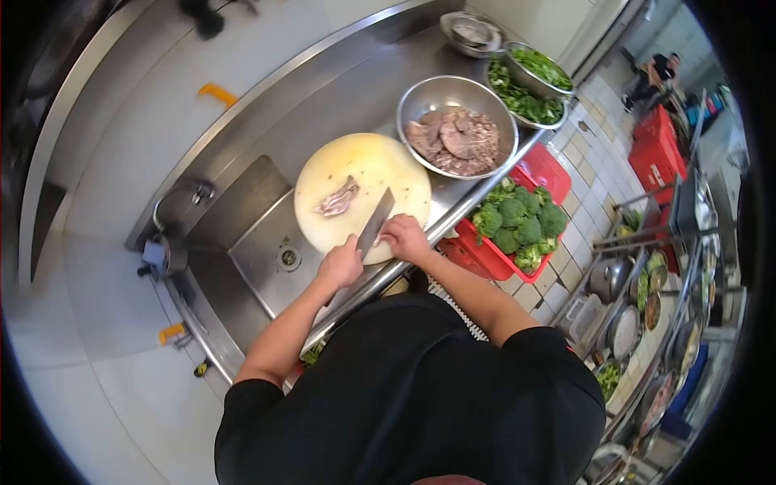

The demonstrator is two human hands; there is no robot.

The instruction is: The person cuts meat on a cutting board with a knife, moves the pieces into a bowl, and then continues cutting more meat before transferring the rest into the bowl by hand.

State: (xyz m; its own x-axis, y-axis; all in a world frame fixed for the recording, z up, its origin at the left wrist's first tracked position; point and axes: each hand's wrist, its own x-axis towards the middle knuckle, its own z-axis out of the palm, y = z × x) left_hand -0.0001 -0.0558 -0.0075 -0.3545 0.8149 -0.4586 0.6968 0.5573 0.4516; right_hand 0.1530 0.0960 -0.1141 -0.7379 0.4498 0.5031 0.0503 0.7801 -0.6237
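Observation:
My left hand (343,263) is closed around the handle of a kitchen knife (377,220), its wide blade angled up and to the right over a round, pale yellow cutting board (356,153). Close beside the blade, the fingers of my right hand (406,238) are pinched together near the board's lower right edge; a small bit of something pale shows at the fingertips, too hidden to name. To the left of the knife lies a piece of cooked meat (338,197). Small scraps are scattered on the board.
A steel bowl (420,97) of sliced and chopped meat adjoins the board. Bowls of leafy greens (517,101) stand at the counter's far end. Red crates (477,257) hold broccoli (525,222) below the counter edge. Left is a steel sink (263,250); shelves with dishes are right. A person (659,73) sits far back.

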